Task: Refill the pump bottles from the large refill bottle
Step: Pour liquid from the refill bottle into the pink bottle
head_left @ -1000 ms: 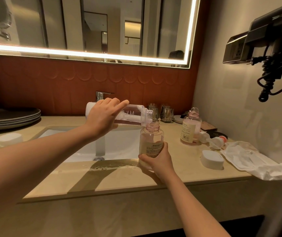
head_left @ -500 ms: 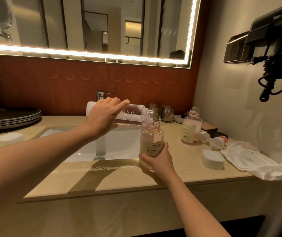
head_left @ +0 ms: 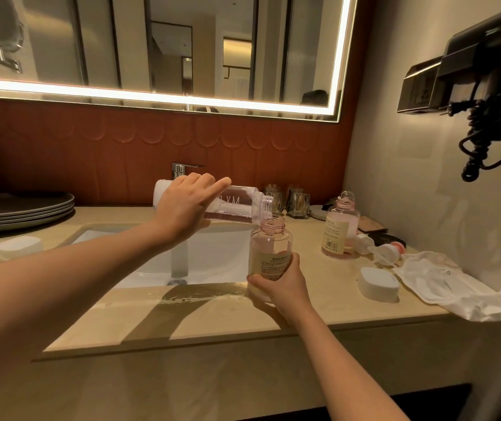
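At the far left of the counter (head_left: 218, 317) a stack of dark plates (head_left: 24, 209) sits against the red wall, with a white lid (head_left: 18, 247) lying nearer, just left of the sink (head_left: 212, 256). Over the sink, the left hand (head_left: 182, 211) is wrapped around the large refill bottle (head_left: 237, 205), fingers curled over its top and the index finger stretched along its side; the bottle lies almost level, its open mouth pointing right and down, right above the neck of a pump bottle (head_left: 270, 256). A little pink liquid lies along the refill bottle's lower side. The pump bottle stands upright on the counter at the sink's right edge, its pump off and its threaded neck open, with pale pink liquid inside. The right hand (head_left: 282, 287) grips it low down from the near side, fingers closed around its labelled body. A wet patch (head_left: 200, 296) shines on the counter's near edge in front of the sink. Farther right and farther back, two glasses (head_left: 288, 202) stand by the wall, and a second pump bottle (head_left: 340, 229) stands upright and open, also holding pink liquid. Just right of it lie loose pump heads (head_left: 379, 249), and nearer sits a white cap (head_left: 378, 284). A crumpled white bag (head_left: 452, 287) lies at the counter's right end, and a hair dryer (head_left: 486, 86) with a coiled cord hangs on the right wall.
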`<state>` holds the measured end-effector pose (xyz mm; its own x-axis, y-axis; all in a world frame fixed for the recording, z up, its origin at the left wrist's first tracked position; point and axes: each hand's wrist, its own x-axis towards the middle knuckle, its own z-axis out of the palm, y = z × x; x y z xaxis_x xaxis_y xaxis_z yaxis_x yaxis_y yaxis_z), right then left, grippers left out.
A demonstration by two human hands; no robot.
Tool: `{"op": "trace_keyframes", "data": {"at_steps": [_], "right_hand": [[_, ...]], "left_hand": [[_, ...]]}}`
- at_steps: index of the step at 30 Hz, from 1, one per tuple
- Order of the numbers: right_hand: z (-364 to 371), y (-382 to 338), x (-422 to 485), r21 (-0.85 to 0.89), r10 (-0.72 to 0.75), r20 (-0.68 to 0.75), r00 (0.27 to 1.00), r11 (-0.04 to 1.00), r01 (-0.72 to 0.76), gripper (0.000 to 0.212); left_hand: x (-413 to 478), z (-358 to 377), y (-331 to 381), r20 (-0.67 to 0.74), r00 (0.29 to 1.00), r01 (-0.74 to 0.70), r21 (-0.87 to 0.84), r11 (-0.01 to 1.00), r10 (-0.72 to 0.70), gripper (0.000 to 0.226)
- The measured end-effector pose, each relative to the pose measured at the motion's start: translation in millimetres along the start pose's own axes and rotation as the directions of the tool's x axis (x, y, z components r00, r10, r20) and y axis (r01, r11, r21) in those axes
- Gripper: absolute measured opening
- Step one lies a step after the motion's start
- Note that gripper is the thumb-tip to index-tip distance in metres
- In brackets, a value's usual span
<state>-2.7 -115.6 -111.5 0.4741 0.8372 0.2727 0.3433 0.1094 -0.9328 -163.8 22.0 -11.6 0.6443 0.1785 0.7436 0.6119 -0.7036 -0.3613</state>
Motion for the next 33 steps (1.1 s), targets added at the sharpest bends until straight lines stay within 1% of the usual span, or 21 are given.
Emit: {"op": "trace_keyframes", "data": {"at_steps": [13,30,33], "right_hand": [[0.2,-0.3,-0.8,0.008,-0.012,-0.014,1.000,1.000,0.012,0.064],[0.6,1.2,0.5,-0.002,-0.012,-0.017,1.000,1.000,0.012,0.066],[0.6,1.2,0.6,-0.021,-0.015,-0.020,1.000,1.000,0.015,0.070]], "left_hand": [[-0.6,-2.1,0.7,-0.004,1.000,0.001,-0.005,1.000,-0.001,0.092],[-1.2,-1.6,0.5,0.001,1.000,0.000,-0.001,1.000,0.000,0.092],[-0.4,-1.6,-0.1,0.002,1.000,-0.002,0.008,1.000,0.002,0.092]]}}
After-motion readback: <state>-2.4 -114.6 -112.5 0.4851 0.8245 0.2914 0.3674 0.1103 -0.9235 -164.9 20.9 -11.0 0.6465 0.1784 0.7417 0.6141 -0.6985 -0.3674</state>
